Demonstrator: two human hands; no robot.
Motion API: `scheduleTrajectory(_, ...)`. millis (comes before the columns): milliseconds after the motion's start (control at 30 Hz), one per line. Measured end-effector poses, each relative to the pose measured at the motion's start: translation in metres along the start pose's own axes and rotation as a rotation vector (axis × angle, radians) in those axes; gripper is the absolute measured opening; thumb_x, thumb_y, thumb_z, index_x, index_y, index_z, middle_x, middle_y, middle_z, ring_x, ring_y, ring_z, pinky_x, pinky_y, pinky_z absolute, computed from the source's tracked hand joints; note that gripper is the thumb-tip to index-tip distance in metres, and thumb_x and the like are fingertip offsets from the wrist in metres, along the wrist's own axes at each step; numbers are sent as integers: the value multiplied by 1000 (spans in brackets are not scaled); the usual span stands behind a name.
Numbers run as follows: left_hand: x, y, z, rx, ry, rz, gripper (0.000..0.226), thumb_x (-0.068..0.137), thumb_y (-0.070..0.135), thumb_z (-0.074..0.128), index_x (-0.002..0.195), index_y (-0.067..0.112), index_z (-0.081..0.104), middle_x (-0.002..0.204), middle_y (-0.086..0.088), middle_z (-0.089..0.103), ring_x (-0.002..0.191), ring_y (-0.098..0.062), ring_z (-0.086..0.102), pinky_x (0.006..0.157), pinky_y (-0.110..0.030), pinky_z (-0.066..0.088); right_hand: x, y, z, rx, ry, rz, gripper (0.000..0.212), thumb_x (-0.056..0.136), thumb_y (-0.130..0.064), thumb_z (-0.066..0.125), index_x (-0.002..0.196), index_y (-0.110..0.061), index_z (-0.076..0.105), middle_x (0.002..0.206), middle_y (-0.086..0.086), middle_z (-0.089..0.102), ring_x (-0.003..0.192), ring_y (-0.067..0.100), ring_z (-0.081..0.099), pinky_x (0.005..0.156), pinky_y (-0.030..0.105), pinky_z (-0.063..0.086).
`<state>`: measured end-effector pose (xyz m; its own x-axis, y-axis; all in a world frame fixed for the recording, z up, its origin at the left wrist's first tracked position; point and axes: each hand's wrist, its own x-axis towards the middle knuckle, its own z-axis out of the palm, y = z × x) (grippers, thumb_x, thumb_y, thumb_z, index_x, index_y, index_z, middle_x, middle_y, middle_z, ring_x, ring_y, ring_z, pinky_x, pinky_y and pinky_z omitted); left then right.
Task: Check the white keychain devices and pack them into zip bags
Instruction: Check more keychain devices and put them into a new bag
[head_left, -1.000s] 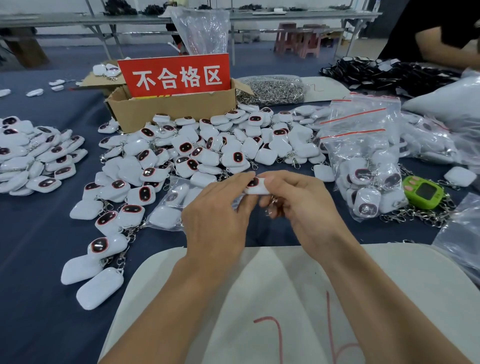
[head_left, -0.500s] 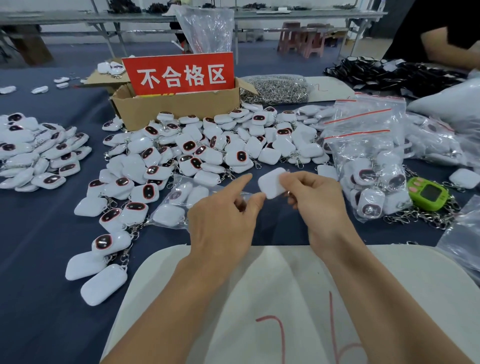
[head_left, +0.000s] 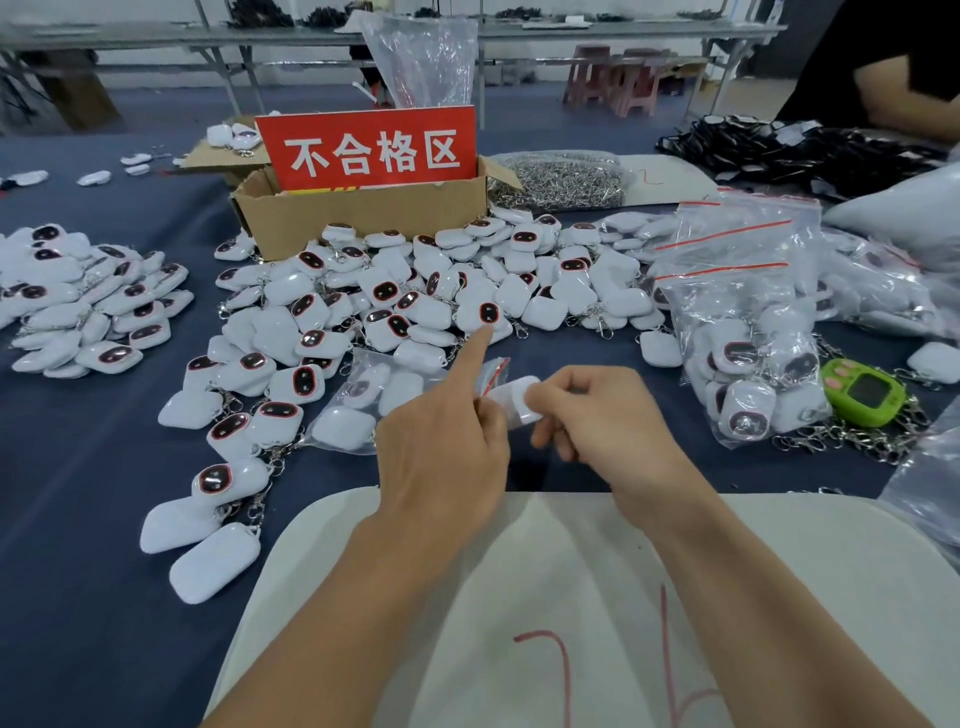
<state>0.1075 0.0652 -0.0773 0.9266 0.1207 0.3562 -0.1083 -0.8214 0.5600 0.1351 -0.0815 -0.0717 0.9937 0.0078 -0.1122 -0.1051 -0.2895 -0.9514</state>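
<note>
Your right hand (head_left: 597, 431) pinches the rounded white plastic keychain device (head_left: 519, 397) above the dark blue tabletop (head_left: 78, 493); your left hand (head_left: 441, 447) points one finger, grip unclear. Just beyond, the clear zip bag (head_left: 371, 364) lies slack: a loose pinch could drop the device.

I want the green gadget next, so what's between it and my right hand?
Head view: a full zip bag of white devices lies between the right hand and the green gadget.
</note>
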Motion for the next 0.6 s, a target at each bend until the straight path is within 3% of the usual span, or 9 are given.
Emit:
scheduleTrajectory(100, -2, 3, -2, -76, 33, 73, 59, 97, 23, 46, 153, 39, 43, 76, 12, 54, 71, -15, 50, 67, -33, 36, -4, -1, 10, 22, -110, -70, 21, 92, -30, 65, 77, -21, 77, 69, 1, 71, 60, 10, 55, 61, 32, 47)
scheduleTrajectory(167, -3, 2, -1, -133, 37, 100, 62, 92, 21, 43, 152, 38, 47, 77, 13, 50, 73, -7, 46, 69, -26, 35, -6, -5, 11, 89, -299, -72, 28, 100, -20, 52, 90, -18, 78, 83, 10, 72, 72, 13, 58, 76, 44, 52)
scheduleTrajectory(233, -3, 1, -1, -178, 43, 110, 63, 90, 20, 42, 150, 36, 50, 77, 14, 49, 75, -4, 44, 71, -24, 39, -8, -7, 6, 175, -484, -50, 31, 101, -9, 46, 101, -19, 76, 90, 4, 71, 72, 11, 57, 85, 44, 49)
scheduleTrajectory(300, -2, 1, -1, -191, 43, 132, 62, 91, 19, 43, 150, 34, 51, 77, 15, 49, 75, -4, 45, 73, -23, 41, -7, -7, 4, 247, -548, -59, 32, 103, -5, 46, 106, -20, 74, 90, -3, 71, 69, 8, 56, 84, 40, 46)
scheduleTrajectory(367, -3, 2, 0, -221, 40, 171, 60, 92, 17, 44, 149, 32, 53, 78, 17, 49, 75, -2, 48, 74, -20, 41, -8, -5, 5, 251, -547, -103, 30, 105, -4, 43, 107, -17, 71, 82, -6, 68, 67, 8, 53, 72, 30, 43)
scheduleTrajectory(433, -5, 4, 1, -264, 25, 237, 58, 93, 12, 46, 147, 30, 55, 80, 20, 50, 79, 0, 50, 79, -18, 43, -9, -5, 10, 169, -524, -130, 36, 98, -1, 40, 96, -20, 70, 72, -7, 63, 62, 8, 49, 61, 25, 40)
scheduleTrajectory(533, -4, -1, 3, -380, 4, 273, 57, 95, 6, 49, 144, 32, 58, 82, 30, 55, 86, 5, 54, 83, -10, 41, -9, -4, 13, 12, -457, -138, 38, 86, -3, 37, 76, -24, 67, 63, -2, 65, 56, 10, 54, 55, 25, 45)
scheduleTrajectory(600, -3, -4, 4, -435, 7, 252, 53, 96, 8, 49, 142, 33, 60, 82, 25, 57, 86, 2, 58, 82, -11, 42, -8, -2, 13, -191, -323, -228, 31, 81, -14, 43, 72, -30, 67, 59, -5, 67, 53, 5, 58, 55, 20, 45)
